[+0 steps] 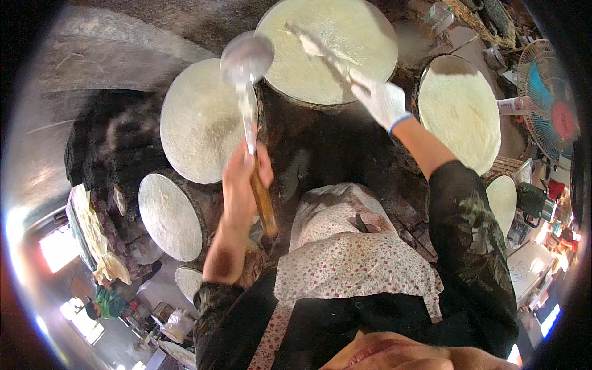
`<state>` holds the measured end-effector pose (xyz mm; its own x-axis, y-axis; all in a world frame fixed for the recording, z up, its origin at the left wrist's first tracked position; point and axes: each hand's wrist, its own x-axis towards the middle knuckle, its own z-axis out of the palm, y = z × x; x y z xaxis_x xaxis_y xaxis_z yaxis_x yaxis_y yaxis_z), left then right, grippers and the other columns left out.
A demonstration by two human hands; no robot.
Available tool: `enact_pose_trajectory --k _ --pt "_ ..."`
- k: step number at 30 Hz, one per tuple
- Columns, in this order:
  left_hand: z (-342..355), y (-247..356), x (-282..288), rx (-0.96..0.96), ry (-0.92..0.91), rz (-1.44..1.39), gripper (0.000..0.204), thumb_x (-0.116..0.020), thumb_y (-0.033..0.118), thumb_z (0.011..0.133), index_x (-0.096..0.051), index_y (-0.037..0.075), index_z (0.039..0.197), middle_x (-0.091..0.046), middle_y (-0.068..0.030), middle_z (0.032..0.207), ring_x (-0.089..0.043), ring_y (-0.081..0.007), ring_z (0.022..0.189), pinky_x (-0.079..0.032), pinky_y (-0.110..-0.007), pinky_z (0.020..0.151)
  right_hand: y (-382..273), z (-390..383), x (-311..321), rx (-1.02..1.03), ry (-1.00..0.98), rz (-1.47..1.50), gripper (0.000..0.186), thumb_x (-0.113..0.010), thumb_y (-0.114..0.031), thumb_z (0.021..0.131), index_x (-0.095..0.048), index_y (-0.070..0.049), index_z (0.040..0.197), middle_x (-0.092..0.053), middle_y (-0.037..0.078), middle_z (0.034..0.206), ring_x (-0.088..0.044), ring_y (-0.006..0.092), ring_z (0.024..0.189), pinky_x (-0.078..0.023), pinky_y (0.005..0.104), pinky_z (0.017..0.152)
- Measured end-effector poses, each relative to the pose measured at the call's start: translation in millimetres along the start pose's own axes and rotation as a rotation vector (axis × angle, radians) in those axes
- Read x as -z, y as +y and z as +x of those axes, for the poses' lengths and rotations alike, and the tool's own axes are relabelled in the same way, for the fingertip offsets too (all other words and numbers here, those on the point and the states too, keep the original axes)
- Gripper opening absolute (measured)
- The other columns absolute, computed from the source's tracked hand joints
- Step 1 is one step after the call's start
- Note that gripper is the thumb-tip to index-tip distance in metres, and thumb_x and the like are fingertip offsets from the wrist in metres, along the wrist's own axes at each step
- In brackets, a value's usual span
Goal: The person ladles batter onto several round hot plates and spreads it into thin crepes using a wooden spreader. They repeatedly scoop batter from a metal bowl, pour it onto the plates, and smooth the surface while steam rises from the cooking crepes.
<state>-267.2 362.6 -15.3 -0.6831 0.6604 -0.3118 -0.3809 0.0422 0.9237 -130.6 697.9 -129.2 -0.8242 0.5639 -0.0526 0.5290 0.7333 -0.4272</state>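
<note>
My bare left hand (242,185) is closed around a ladle (262,194) with a wooden handle and a metal bowl. Its bowl is raised between two round griddles, overlapping both from this view. In a white glove, my right hand (381,102) grips a long flat spreader (317,48). The spreader lies across the pale batter on the large far griddle (364,31), where the batter looks wet and streaked near the blade. To the left, a second griddle (200,123) carries a pale, thin round layer.
More pale rounds on griddles stand at the right (459,117), far right (502,203) and left (169,217). A fan (558,117) is at the right edge. Pale folded sheets (98,240) hang at the left. A person in green (108,302) is at the lower left.
</note>
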Motion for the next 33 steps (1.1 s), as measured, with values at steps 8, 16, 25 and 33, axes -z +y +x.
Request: enact_pose_trajectory --k 8,16,25,33 --pt "117 -5 -41 0.057 -0.047 -0.254 0.033 -0.045 0.018 0.114 -0.055 0.002 0.142 -0.056 -0.0041 0.102 -0.049 -0.0092 0.073 -0.044 -0.025 0.057 32 -104 -30 -0.259 0.313 0.501 0.041 -0.075 -0.030 0.099 -0.070 -0.026 0.140 -0.078 0.008 0.123 -0.077 0.0175 0.106 -0.057 0.0289 0.092" --pt "78 -24 -67 0.226 0.136 -0.273 0.026 -0.046 0.014 0.113 -0.056 0.003 0.135 -0.054 -0.0041 0.100 -0.046 -0.0080 0.072 -0.041 -0.023 0.057 9 -89 -49 -0.357 0.044 0.438 0.045 -0.074 -0.044 0.097 -0.070 -0.033 0.140 -0.075 0.002 0.130 -0.075 0.0193 0.113 -0.057 0.0299 0.094" --pt "66 8 -53 0.566 0.094 -1.097 0.017 -0.048 0.015 0.113 -0.053 -0.001 0.117 -0.050 -0.0045 0.096 -0.044 -0.0056 0.066 -0.039 -0.021 0.051 -60 -86 14 -0.629 -0.292 1.075 0.042 -0.074 -0.022 0.099 -0.071 -0.016 0.141 -0.072 -0.003 0.089 -0.059 0.0064 0.062 -0.049 0.0228 0.058" --pt "37 49 -53 0.386 0.048 -1.101 0.034 -0.047 0.015 0.114 -0.049 -0.002 0.143 -0.046 -0.0006 0.096 -0.038 -0.0011 0.063 -0.036 -0.017 0.043 -75 -93 96 -0.329 0.105 1.127 0.039 -0.071 -0.015 0.102 -0.069 -0.006 0.141 -0.066 -0.004 0.085 -0.053 0.0038 0.059 -0.048 0.0228 0.056"
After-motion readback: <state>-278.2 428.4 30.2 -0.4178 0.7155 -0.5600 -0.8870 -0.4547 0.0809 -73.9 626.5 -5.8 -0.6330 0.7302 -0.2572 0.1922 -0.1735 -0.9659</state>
